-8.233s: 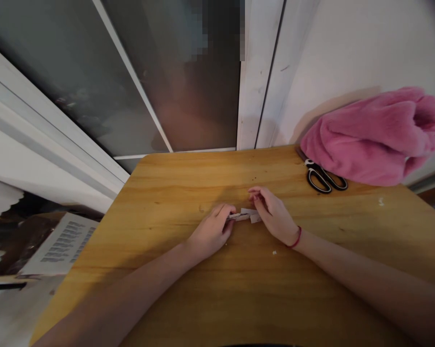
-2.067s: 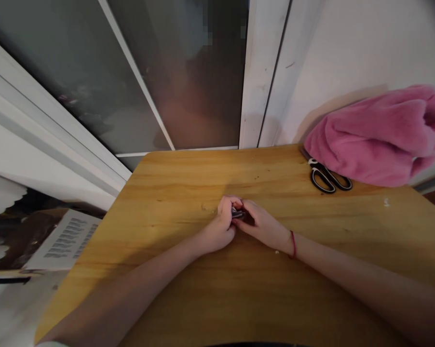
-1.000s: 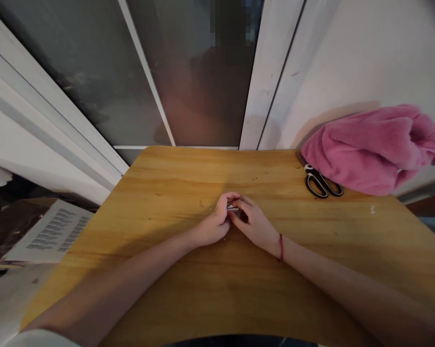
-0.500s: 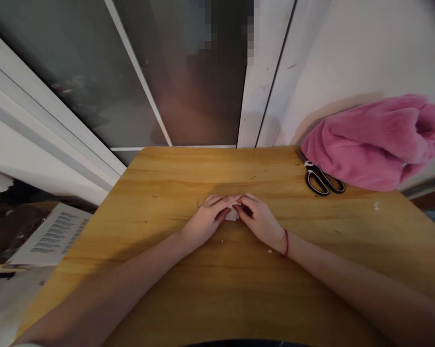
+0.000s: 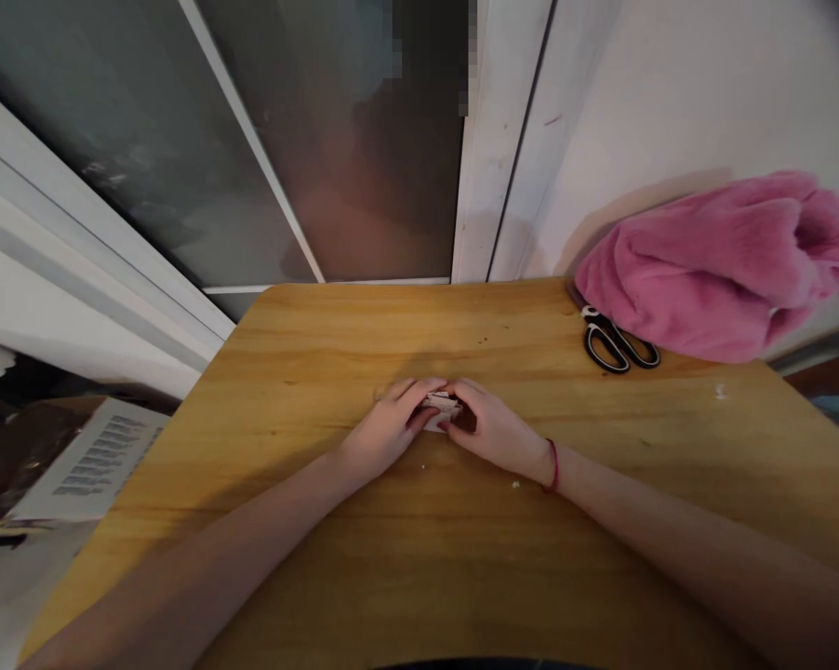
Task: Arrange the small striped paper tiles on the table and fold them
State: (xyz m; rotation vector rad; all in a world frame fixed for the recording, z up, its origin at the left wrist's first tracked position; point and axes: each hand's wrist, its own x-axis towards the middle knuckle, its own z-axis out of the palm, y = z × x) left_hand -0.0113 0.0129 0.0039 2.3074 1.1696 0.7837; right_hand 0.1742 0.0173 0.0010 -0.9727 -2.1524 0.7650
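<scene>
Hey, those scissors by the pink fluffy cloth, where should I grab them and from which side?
Probably take the scissors by the black handle loops, coming from the near side with the right hand, the closer one. The loops lie on the table, sticking out from the pink cloth toward you; the blades can't be made out clearly.
</scene>
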